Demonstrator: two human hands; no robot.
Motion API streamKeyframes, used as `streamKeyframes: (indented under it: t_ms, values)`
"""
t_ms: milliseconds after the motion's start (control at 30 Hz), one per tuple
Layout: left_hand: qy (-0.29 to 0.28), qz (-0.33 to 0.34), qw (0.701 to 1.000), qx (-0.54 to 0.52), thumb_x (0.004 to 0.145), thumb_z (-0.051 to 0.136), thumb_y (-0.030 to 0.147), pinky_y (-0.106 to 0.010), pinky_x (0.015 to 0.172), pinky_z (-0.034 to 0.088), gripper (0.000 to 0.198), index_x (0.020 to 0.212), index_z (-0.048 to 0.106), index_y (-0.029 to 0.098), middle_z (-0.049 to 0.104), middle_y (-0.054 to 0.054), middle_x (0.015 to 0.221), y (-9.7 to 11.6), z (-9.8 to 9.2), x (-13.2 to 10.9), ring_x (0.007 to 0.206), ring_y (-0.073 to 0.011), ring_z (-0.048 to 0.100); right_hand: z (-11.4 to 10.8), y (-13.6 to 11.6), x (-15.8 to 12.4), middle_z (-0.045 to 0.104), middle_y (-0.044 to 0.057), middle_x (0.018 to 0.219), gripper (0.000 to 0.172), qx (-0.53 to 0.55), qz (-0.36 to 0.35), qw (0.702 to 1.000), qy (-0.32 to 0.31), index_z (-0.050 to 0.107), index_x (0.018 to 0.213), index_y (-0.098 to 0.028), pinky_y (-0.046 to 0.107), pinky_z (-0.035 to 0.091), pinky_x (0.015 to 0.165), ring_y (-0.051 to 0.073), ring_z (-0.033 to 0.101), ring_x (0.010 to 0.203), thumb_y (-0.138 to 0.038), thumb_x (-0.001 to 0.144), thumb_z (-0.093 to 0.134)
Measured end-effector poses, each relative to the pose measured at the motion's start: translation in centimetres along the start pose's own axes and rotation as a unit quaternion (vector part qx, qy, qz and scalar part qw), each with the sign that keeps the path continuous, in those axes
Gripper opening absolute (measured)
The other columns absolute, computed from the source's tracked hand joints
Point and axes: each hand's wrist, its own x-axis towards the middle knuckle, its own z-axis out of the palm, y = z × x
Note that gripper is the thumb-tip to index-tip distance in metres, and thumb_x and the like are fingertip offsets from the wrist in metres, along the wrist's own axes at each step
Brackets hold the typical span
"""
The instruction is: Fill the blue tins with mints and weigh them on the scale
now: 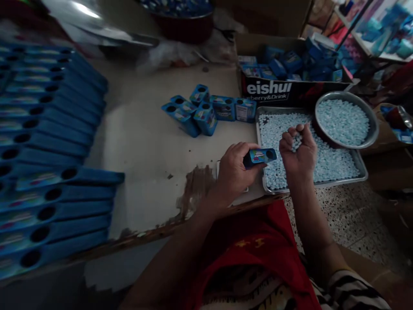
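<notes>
My left hand (237, 168) grips a small blue printed box (262, 156) by its sides, its labelled end turned to the right. Just right of it, my right hand (299, 150) is turned palm up with fingers curled around a handful of small pale blue candies (296, 142). Both hands are over the near left part of a metal tray (335, 184) spread with the same candies. On the tray's far right corner rests a round metal bowl (374, 129), filled with more of them.
Several blue boxes (206, 116) stand in a cluster on the worn table (142, 142). Rows of blue boxes (64, 146) line the left side. Behind the tray is a black carton (267, 89) full of blue boxes. A dark red tub (183, 28) stands at the back.
</notes>
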Motion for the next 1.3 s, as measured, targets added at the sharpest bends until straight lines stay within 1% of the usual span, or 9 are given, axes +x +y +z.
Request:
streamKeyframes:
  t_ms: [100,200,333,433,567,700,900,1133,1300]
  values:
    - [-0.006,0.012,1.000,-0.009,0.076,0.097,0.024,-0.040,0.097,0.060,0.041,0.111,0.075,0.025,0.080,-0.005,0.109,0.8,2.6,1.3,0.107,-0.0288,0.075,0.0,-0.6,-0.2,0.051,-0.003,0.073,0.037,-0.022,-0.057,0.998,0.031,0.054,0.083,-0.027,0.023,0.047,0.052,0.011,0.052,0.061,-0.055,0.106,0.066]
    - [-0.015,0.000,0.999,-0.032,0.075,0.097,0.023,-0.041,0.095,0.061,0.042,0.112,0.075,0.025,0.080,-0.006,0.110,1.0,4.9,1.5,0.105,-0.0283,0.076,-1.1,-0.9,-0.2,0.051,-0.003,0.073,0.035,-0.050,-0.090,0.993,0.055,0.057,0.086,-0.028,0.025,0.049,0.057,0.012,0.055,0.066,-0.056,0.105,0.067]
    - [-0.026,-0.020,0.998,-0.062,0.075,0.096,0.020,-0.042,0.094,0.061,0.042,0.111,0.075,0.024,0.081,-0.007,0.111,1.4,6.9,1.4,0.103,-0.0283,0.077,-2.9,-0.8,0.0,0.052,-0.003,0.074,0.029,-0.057,-0.128,0.990,0.032,0.062,0.088,-0.029,0.026,0.050,0.061,0.012,0.055,0.068,-0.052,0.102,0.070]
    - [-0.031,-0.031,0.996,-0.075,0.076,0.095,0.021,-0.041,0.092,0.061,0.041,0.111,0.075,0.024,0.081,-0.007,0.111,1.3,8.0,1.5,0.103,-0.0279,0.077,-3.9,-1.0,0.2,0.051,-0.002,0.075,0.035,-0.085,-0.153,0.985,-0.001,0.062,0.085,-0.028,0.028,0.052,0.066,0.014,0.054,0.070,-0.058,0.103,0.066]
    - [-0.026,-0.040,0.996,-0.078,0.077,0.095,0.025,-0.040,0.091,0.061,0.040,0.111,0.074,0.025,0.081,-0.007,0.112,0.8,8.9,1.7,0.103,-0.0278,0.077,-4.5,-1.2,0.6,0.048,0.000,0.076,0.044,-0.126,-0.184,0.975,-0.012,0.058,0.078,-0.028,0.032,0.054,0.076,0.017,0.053,0.073,-0.063,0.104,0.061]
    - [-0.007,-0.040,0.996,-0.083,0.077,0.094,0.022,-0.040,0.093,0.059,0.040,0.111,0.074,0.025,0.080,-0.006,0.112,0.5,9.6,1.9,0.106,-0.0277,0.076,-4.5,-1.1,0.7,0.046,0.000,0.076,0.043,-0.117,-0.200,0.973,-0.015,0.057,0.076,-0.028,0.033,0.052,0.081,0.017,0.051,0.074,-0.062,0.102,0.062]
    - [0.014,-0.042,0.995,-0.091,0.076,0.093,0.018,-0.037,0.091,0.058,0.040,0.110,0.072,0.025,0.078,-0.004,0.108,0.4,10.6,1.8,0.105,-0.0263,0.074,-4.2,-0.7,0.2,0.056,0.003,0.079,0.048,-0.158,-0.213,0.964,0.003,0.063,0.079,-0.029,0.039,0.053,0.092,0.021,0.056,0.082,-0.071,0.101,0.053]
    - [0.051,-0.027,0.995,-0.077,0.078,0.093,0.022,-0.038,0.092,0.057,0.039,0.109,0.070,0.026,0.075,-0.003,0.106,0.1,10.9,1.5,0.104,-0.0263,0.072,-4.3,0.3,0.1,0.061,0.005,0.085,0.045,-0.166,-0.234,0.958,0.001,0.066,0.079,-0.030,0.044,0.053,0.107,0.025,0.062,0.095,-0.069,0.099,0.056]
    - [0.049,-0.044,0.993,-0.094,0.077,0.092,0.017,-0.038,0.094,0.057,0.040,0.108,0.069,0.025,0.074,-0.003,0.108,-0.3,11.0,1.6,0.106,-0.0258,0.071,-4.2,-0.2,0.3,0.069,0.005,0.104,0.036,-0.117,-0.224,0.967,-0.025,0.071,0.091,-0.030,0.042,0.055,0.110,0.022,0.067,0.105,-0.066,0.095,0.067]
